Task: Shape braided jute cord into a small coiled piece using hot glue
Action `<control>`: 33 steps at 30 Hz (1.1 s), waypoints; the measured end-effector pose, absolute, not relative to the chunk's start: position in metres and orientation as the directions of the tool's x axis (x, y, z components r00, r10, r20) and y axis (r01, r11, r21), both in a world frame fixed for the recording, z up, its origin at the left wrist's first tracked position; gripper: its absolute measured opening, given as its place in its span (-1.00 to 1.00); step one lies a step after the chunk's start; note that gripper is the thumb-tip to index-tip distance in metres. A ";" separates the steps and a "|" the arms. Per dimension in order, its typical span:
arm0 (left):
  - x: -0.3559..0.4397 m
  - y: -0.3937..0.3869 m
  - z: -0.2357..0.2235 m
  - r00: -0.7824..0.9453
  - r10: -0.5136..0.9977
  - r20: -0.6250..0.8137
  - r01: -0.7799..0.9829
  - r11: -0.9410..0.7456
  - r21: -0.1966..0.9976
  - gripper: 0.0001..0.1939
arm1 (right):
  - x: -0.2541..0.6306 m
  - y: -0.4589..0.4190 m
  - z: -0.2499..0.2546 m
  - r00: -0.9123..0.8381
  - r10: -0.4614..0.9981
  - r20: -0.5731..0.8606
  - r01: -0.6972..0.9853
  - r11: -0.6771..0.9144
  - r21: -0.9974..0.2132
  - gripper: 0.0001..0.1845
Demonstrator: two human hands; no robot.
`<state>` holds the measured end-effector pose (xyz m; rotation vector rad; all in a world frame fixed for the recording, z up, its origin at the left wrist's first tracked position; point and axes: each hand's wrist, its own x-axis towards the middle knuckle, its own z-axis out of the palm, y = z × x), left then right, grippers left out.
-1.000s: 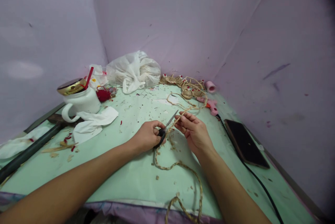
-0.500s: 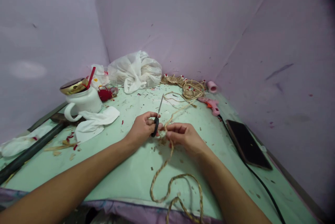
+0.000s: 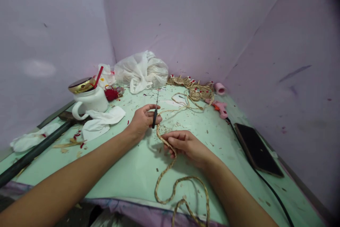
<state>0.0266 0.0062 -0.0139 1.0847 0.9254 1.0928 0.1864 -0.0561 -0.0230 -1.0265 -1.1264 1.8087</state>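
Note:
Black-handled scissors (image 3: 154, 118) are hooked on the fingers of my left hand (image 3: 142, 121), blades pointing away from me toward the back wall. A braided straw-coloured cord (image 3: 162, 175) runs past those fingertips, which seem to touch it. My right hand (image 3: 189, 146) pinches the cord between thumb and fingers, a little nearer to me. From there the cord winds in loops down over the table's front edge. Its far part stretches toward woven straw pieces (image 3: 198, 93) with red and white beads at the back.
A pink glue gun (image 3: 219, 108) and a dark phone (image 3: 259, 151) lie at right, near a pink roll (image 3: 220, 89). To the left are a white mug (image 3: 91, 101), a hammer (image 3: 39, 147) and white cloth (image 3: 102, 124). A plastic bag (image 3: 143, 71) sits behind. Scraps litter the green tabletop (image 3: 124, 181).
My right hand has slid nearer to me along the cord, away from my left hand. The scissors have turned edge-on, and the view has shifted slightly.

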 end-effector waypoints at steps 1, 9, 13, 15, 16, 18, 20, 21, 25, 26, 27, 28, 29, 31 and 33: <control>0.025 0.008 -0.014 0.206 0.978 -0.035 -0.219 0.081 0.972 -0.48 | 0.188 -0.056 -0.023 -0.430 0.867 -0.252 -0.210 -0.368 -0.906 -0.68; 0.024 0.012 -0.016 0.174 0.984 0.047 -0.286 0.004 0.958 -0.48 | 0.194 -0.058 -0.023 -0.606 0.731 -0.314 -0.169 -0.504 -0.847 -0.65; 0.024 0.015 -0.016 0.114 0.993 0.028 -0.291 0.006 0.957 -0.49 | 0.195 -0.057 -0.022 -0.581 0.750 -0.316 -0.192 -0.503 -0.843 -0.68; 0.023 0.016 -0.016 0.083 0.997 0.005 -0.272 0.017 0.962 -0.50 | 0.194 -0.057 -0.022 -0.567 0.763 -0.310 -0.201 -0.493 -0.846 -0.66; 0.023 0.017 -0.016 0.066 0.998 -0.006 -0.262 0.023 0.965 -0.51 | 0.194 -0.057 -0.021 -0.555 0.771 -0.313 -0.202 -0.489 -0.848 -0.66; 0.023 0.018 -0.016 0.035 0.999 -0.019 -0.249 0.028 0.968 -0.52 | 0.194 -0.057 -0.020 -0.522 0.790 -0.322 -0.199 -0.480 -0.855 -0.66; 0.022 0.019 -0.015 0.016 1.000 -0.023 -0.246 0.026 0.969 -0.53 | 0.193 -0.057 -0.020 -0.497 0.803 -0.330 -0.192 -0.472 -0.860 -0.67; 0.022 0.019 -0.015 0.011 1.000 -0.024 -0.244 0.025 0.969 -0.53 | 0.193 -0.057 -0.020 -0.490 0.806 -0.332 -0.188 -0.470 -0.863 -0.68; 0.021 0.020 -0.014 -0.010 1.000 -0.022 -0.232 0.019 0.973 -0.53 | 0.191 -0.056 -0.020 -0.470 0.820 -0.328 -0.182 -0.453 -0.873 -0.69; 0.021 0.020 -0.014 -0.018 1.000 -0.020 -0.227 0.015 0.974 -0.53 | 0.190 -0.056 -0.021 -0.452 0.831 -0.323 -0.181 -0.441 -0.879 -0.67; 0.020 0.020 -0.014 -0.030 0.999 -0.018 -0.221 0.011 0.975 -0.53 | 0.189 -0.055 -0.022 -0.427 0.848 -0.313 -0.178 -0.418 -0.891 -0.65; 0.020 0.021 -0.014 -0.045 0.999 -0.018 -0.214 0.008 0.977 -0.52 | 0.189 -0.055 -0.022 -0.399 0.868 -0.297 -0.174 -0.389 -0.905 -0.63; 0.020 0.021 -0.014 -0.063 0.998 -0.018 -0.206 0.005 0.979 -0.52 | 0.188 -0.054 -0.023 -0.370 0.887 -0.276 -0.166 -0.356 -0.920 -0.61; 0.020 0.022 -0.015 -0.103 0.994 -0.024 -0.188 0.004 0.982 -0.52 | 0.187 -0.053 -0.023 -0.325 0.916 -0.233 -0.153 -0.294 -0.943 -0.61; 0.019 0.024 -0.017 -0.142 0.989 -0.036 -0.174 0.011 0.985 -0.53 | 0.186 -0.053 -0.023 -0.303 0.930 -0.209 -0.154 -0.264 -0.952 -0.62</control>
